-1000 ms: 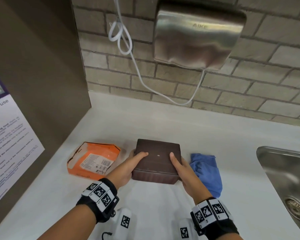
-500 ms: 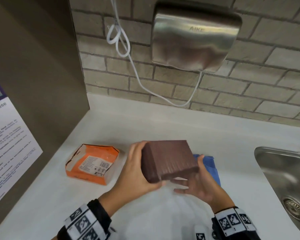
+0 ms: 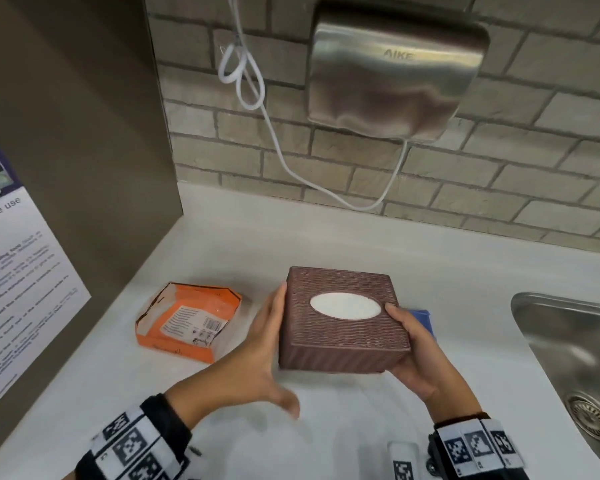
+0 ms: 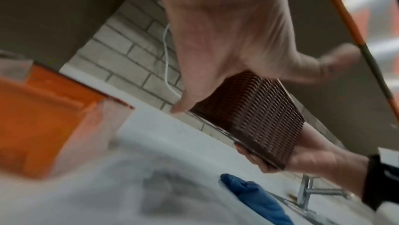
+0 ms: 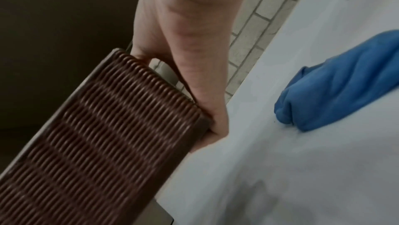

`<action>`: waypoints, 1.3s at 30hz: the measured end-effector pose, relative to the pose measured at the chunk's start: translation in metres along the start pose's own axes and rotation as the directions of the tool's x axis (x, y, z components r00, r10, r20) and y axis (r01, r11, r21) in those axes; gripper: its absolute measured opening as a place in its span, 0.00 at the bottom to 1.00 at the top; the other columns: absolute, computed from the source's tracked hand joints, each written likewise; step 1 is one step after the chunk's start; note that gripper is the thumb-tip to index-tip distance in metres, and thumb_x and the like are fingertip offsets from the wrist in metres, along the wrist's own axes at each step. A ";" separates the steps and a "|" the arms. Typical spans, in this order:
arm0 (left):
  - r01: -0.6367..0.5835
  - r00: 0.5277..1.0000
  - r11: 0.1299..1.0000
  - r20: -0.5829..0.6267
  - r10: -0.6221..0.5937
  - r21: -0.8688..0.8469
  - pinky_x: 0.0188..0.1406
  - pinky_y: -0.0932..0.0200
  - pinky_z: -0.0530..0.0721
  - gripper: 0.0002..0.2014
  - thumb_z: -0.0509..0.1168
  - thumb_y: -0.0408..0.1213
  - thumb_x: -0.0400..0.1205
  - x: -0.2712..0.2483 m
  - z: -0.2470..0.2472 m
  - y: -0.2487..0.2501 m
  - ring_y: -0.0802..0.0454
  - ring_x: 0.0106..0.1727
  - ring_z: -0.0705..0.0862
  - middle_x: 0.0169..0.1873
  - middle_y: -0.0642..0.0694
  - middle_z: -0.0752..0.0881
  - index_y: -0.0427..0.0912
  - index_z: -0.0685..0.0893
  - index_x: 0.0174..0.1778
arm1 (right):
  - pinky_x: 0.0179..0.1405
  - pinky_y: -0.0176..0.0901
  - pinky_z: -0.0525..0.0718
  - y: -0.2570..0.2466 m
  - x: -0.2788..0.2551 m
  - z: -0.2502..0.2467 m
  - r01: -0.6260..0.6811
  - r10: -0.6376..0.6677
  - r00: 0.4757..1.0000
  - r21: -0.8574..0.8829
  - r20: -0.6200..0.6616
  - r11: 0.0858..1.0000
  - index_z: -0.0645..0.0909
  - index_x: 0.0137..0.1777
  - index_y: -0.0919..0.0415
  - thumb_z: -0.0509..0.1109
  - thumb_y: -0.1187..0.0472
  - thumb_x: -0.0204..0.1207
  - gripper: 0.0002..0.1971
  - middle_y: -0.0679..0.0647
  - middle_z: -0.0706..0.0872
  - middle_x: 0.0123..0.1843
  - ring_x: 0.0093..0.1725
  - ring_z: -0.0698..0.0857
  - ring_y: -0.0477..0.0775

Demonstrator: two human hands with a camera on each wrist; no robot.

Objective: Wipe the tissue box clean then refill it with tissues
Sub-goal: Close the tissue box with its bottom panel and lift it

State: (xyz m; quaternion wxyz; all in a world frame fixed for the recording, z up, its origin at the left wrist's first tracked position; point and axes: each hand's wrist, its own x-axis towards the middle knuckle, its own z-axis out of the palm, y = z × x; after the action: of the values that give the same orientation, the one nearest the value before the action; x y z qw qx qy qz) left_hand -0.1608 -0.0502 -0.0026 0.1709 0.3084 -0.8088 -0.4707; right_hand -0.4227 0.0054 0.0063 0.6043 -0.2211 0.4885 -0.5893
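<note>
Nearest the camera, the right hand (image 3: 418,355) carries the tissue box (image 3: 342,318) clear of the white countertop (image 3: 326,438), thumb on the top face beside the oval opening and fingers curled under the right end. The left hand (image 3: 257,355) lies flat against the left end wall, fingers extended and together, thumb spread away toward the camera; it braces the box and does not clamp it. The box is brown with a woven texture, roughly level, opening upward. The opening shows a plain white surface; whether that is tissue or the countertop seen through cannot be told.

Just behind the right hand, a blue cloth (image 3: 423,318) lies crumpled on the countertop, mostly hidden by the box. To the left, an orange tissue pack (image 3: 187,323) rests open on the countertop, apart from the box. A steel sink (image 3: 575,358) sits at the right edge. On the brick wall beyond hang a steel hand dryer (image 3: 395,84) and its white cable (image 3: 246,88).

Judged step: inspection and positioning before wiping. The next move calls for one hand to release the box and collect the blue cloth while the other retains a firm hold
</note>
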 end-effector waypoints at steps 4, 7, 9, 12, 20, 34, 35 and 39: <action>0.136 0.962 0.848 -0.138 -0.237 -0.512 0.81 0.64 0.58 0.42 0.46 0.76 0.74 0.023 0.011 -0.008 0.67 0.81 0.61 0.82 0.63 0.62 0.64 0.51 0.84 | 0.51 0.47 0.85 0.013 -0.002 0.016 0.036 -0.035 0.999 -0.030 0.035 0.999 0.86 0.54 0.58 0.62 0.58 0.79 0.12 0.56 0.92 0.52 0.54 0.89 0.53; 0.128 0.943 0.795 -0.177 -0.284 -0.593 0.85 0.51 0.58 0.32 0.47 0.65 0.83 0.039 0.018 -0.029 0.63 0.81 0.62 0.82 0.62 0.63 0.64 0.53 0.84 | 0.51 0.42 0.85 0.025 0.005 0.020 0.055 -0.054 0.998 -0.022 0.022 0.998 0.83 0.55 0.57 0.59 0.59 0.83 0.12 0.51 0.93 0.49 0.49 0.91 0.46; 0.124 0.949 0.790 -0.160 -0.271 -0.601 0.85 0.49 0.58 0.30 0.49 0.63 0.85 0.045 0.020 -0.045 0.63 0.82 0.62 0.82 0.63 0.64 0.65 0.53 0.84 | 0.49 0.38 0.85 0.035 0.012 0.020 0.035 -0.034 0.999 -0.028 0.019 0.999 0.80 0.63 0.56 0.58 0.55 0.84 0.14 0.50 0.91 0.55 0.54 0.89 0.44; 0.131 0.952 0.773 -0.138 -0.272 -0.621 0.84 0.47 0.59 0.30 0.51 0.66 0.83 0.051 0.021 -0.063 0.64 0.81 0.64 0.80 0.65 0.67 0.68 0.57 0.82 | 0.48 0.32 0.87 0.053 0.026 0.016 0.028 -0.028 1.000 -0.044 0.003 0.999 0.75 0.71 0.55 0.56 0.50 0.84 0.20 0.50 0.87 0.64 0.62 0.86 0.46; 0.180 0.928 0.720 -0.128 -0.351 -0.671 0.81 0.47 0.67 0.23 0.49 0.57 0.88 0.062 0.024 -0.075 0.60 0.77 0.73 0.76 0.60 0.75 0.65 0.62 0.81 | 0.54 0.33 0.85 0.071 0.053 0.009 0.045 -0.049 0.998 -0.126 -0.027 0.991 0.70 0.76 0.53 0.54 0.47 0.85 0.23 0.51 0.82 0.71 0.68 0.81 0.48; 0.233 0.910 0.722 -0.116 -0.398 -0.651 0.74 0.50 0.76 0.21 0.47 0.56 0.89 0.065 0.020 -0.068 0.58 0.71 0.80 0.70 0.56 0.81 0.63 0.66 0.79 | 0.67 0.45 0.78 0.066 0.060 0.006 0.016 -0.025 0.999 -0.214 -0.038 0.977 0.72 0.74 0.53 0.59 0.46 0.82 0.23 0.52 0.83 0.69 0.68 0.82 0.50; 0.236 0.911 0.720 -0.109 -0.397 -0.652 0.73 0.51 0.77 0.20 0.47 0.56 0.89 0.065 0.020 -0.067 0.58 0.70 0.80 0.70 0.56 0.82 0.63 0.68 0.77 | 0.66 0.44 0.78 0.065 0.059 0.006 0.020 -0.027 0.999 -0.219 -0.030 0.975 0.72 0.74 0.53 0.59 0.46 0.83 0.22 0.52 0.83 0.69 0.68 0.82 0.50; 0.272 0.905 0.748 -0.104 -0.413 -0.605 0.77 0.50 0.72 0.35 0.52 0.70 0.80 0.056 0.013 -0.064 0.57 0.73 0.77 0.74 0.55 0.78 0.58 0.64 0.81 | 0.70 0.47 0.77 0.063 0.058 0.003 0.039 -0.048 0.998 -0.259 -0.029 0.965 0.73 0.73 0.53 0.58 0.45 0.83 0.22 0.51 0.84 0.69 0.68 0.82 0.50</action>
State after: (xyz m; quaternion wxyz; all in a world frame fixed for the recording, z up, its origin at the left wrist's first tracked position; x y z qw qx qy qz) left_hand -0.1881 -0.1025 -0.0655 0.2592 0.4385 -0.5309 -0.6772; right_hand -0.3983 -0.0363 -0.0649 0.5485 -0.2986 0.5666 -0.5375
